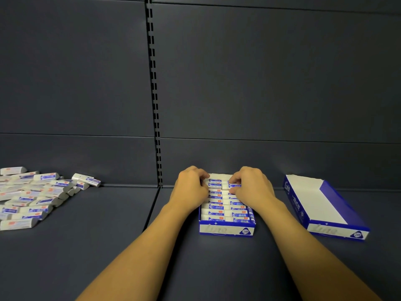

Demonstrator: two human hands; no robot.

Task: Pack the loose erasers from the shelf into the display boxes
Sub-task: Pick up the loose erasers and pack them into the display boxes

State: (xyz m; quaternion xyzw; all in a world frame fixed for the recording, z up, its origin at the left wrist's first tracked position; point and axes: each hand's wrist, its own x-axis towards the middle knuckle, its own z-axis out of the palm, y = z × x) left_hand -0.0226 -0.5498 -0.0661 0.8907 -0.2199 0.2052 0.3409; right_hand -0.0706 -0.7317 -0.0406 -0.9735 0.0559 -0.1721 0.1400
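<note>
Hands [221, 187] on filled box [226, 230], empty box [338, 230] right, loose erasers [32, 198] left

Head-worn view, facing forward and down, close above shelf [108, 246]

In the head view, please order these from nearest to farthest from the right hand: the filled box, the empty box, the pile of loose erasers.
From the right hand:
1. Filled box, in the middle; the hand's fingers are on the erasers at its far end.
2. Empty box, to the right, apart from the hand.
3. Pile of loose erasers, far left, beyond the left hand.
</note>
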